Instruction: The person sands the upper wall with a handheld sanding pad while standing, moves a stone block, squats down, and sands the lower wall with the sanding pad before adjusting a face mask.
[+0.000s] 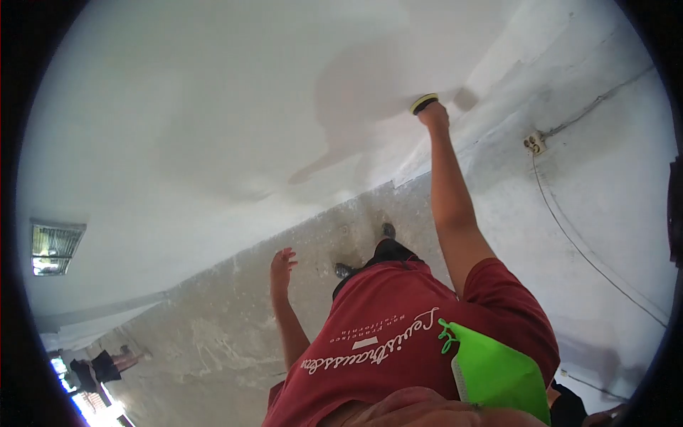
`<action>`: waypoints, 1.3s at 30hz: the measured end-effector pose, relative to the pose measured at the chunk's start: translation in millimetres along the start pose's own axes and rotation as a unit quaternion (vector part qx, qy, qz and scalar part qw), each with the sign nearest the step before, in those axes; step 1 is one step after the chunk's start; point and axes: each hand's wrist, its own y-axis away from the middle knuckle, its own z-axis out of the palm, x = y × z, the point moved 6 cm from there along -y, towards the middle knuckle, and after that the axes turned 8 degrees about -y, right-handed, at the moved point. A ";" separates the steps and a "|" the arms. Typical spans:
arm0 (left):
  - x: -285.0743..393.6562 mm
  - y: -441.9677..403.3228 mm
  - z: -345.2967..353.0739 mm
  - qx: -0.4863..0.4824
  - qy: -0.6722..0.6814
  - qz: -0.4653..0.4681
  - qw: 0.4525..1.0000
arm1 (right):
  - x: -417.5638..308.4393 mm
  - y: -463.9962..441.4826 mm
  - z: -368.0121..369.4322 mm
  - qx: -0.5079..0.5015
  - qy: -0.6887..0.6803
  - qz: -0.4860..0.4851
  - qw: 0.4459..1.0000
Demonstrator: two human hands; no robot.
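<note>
My right hand (pixel 435 115) is stretched out and closed on a round black and yellow pad (pixel 424 103). The pad's yellow face is against the pale wall (pixel 235 107), beside a shadow. Lower and to the left, my left hand (pixel 283 262) hangs in the air with its fingers slightly bent and apart, holding nothing. A bright green mask (pixel 501 373) lies over the chest of my red shirt (pixel 398 313).
An electrical outlet (pixel 534 143) with cables is on the right wall. A window (pixel 57 248) shows at the left. One person (pixel 107 366) stands at the lower left, another (pixel 568 407) is partly visible at the lower right. The concrete floor (pixel 206 320) is stained.
</note>
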 end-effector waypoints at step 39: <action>32.1 102.9 212.2 0.253 0.136 -0.057 0.956 | 37.2 -6.5 -123.0 -0.677 -0.620 0.165 0.360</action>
